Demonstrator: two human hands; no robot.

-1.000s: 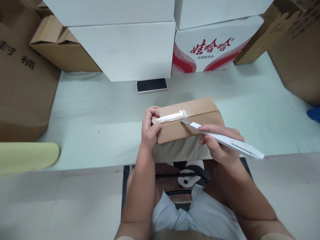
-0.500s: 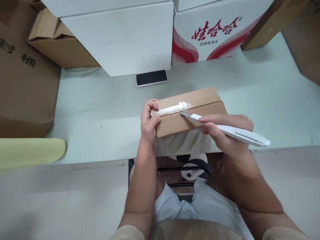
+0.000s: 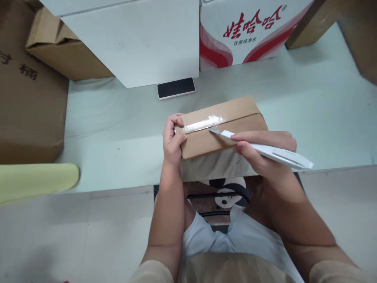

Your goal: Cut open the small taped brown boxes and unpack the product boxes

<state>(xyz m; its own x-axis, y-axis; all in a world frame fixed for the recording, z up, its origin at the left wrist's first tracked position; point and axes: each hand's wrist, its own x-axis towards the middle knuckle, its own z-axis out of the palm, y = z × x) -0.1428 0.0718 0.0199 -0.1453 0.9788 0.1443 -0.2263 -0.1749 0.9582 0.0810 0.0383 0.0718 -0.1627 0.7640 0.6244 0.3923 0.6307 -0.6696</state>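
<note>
standing at far left: big brown carton (image 3: 32,106). left hand (image 3: 172,143) pinching left end of small cardboard box (image 3: 226,127), thumb and fingers over top. phone (image 3: 176,88) flat on desk (image 3: 118,118) behind box. box above front part of desk, contact unclear. shiny tape (image 3: 203,123) along left part of box seam. knife (image 3: 284,155) blade tip at seam beside tape, handle pinched in right hand (image 3: 272,169). at back right, narrow brown carton (image 3: 312,29).

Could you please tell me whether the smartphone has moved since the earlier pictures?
No; judged against the plain white box behind it, the smartphone lies where it did, near the box's lower right corner; the whole view shifted.
</note>
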